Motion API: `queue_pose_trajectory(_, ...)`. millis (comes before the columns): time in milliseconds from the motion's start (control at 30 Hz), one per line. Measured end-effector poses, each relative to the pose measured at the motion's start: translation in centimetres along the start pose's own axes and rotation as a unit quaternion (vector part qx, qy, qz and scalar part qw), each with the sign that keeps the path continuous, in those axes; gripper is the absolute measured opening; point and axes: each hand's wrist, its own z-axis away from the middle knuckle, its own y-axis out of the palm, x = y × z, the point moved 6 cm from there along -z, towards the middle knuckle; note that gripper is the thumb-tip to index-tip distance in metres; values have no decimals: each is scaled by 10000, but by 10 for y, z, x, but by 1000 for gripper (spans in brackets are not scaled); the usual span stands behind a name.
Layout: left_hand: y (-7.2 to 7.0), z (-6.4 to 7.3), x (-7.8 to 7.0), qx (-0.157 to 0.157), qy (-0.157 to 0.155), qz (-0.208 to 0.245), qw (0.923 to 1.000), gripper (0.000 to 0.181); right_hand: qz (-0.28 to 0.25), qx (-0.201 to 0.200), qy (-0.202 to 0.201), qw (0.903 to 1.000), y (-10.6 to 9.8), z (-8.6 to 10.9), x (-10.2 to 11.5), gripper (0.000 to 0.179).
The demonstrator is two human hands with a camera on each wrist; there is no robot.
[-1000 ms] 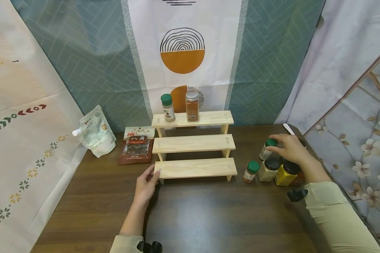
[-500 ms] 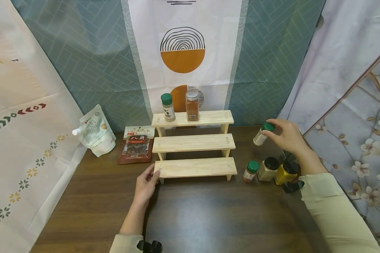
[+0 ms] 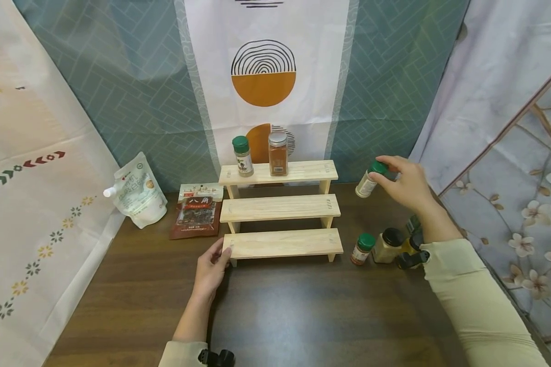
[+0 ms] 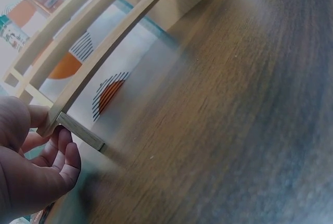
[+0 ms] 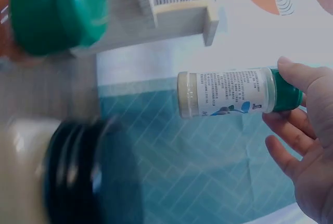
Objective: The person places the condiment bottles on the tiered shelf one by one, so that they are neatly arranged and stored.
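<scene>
My right hand [image 3: 406,183] pinches the green cap of a spice jar [image 3: 366,184], which tilts in the air right of the rack. In the right wrist view this jar [image 5: 226,92] shows a white printed label and pale contents. My left hand [image 3: 213,266] grips the left end of the lowest step of a three-tier wooden rack [image 3: 280,244]; the left wrist view shows thumb and fingers around that board's corner [image 4: 49,122]. On the top tier stand a green-capped spice jar [image 3: 243,158] and a silver-lidded jar of orange-brown powder [image 3: 278,155].
Right of the rack stand a small green-capped jar [image 3: 363,248], a black-lidded jar [image 3: 388,245] and a yellow jar [image 3: 412,243] partly hidden by the right arm. To the left are a brown star anise packet [image 3: 197,211] and a white spouted pouch [image 3: 140,193].
My right hand has lifted the green-capped spice jar from the group at the right and carried it up and leftward toward the rack. The left hand stays on the rack.
</scene>
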Motion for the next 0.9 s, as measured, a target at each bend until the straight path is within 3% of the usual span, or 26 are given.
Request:
queue_pose_trajectory(200, -1, 0, 0, -32, 29, -14, 10000, 46, -46, -207, 6, 9998, 0, -16, 18, 43)
queue_pose_trajectory(600, -1, 2, -2, 16, 53, 79, 10000, 49, -157, -418, -671, 9967, 0, -49, 59, 41)
queue_pose_trajectory(900, -1, 1, -2, 46, 38, 113, 9999, 48, -362, -232, -421, 9982, 19, -69, 68, 42)
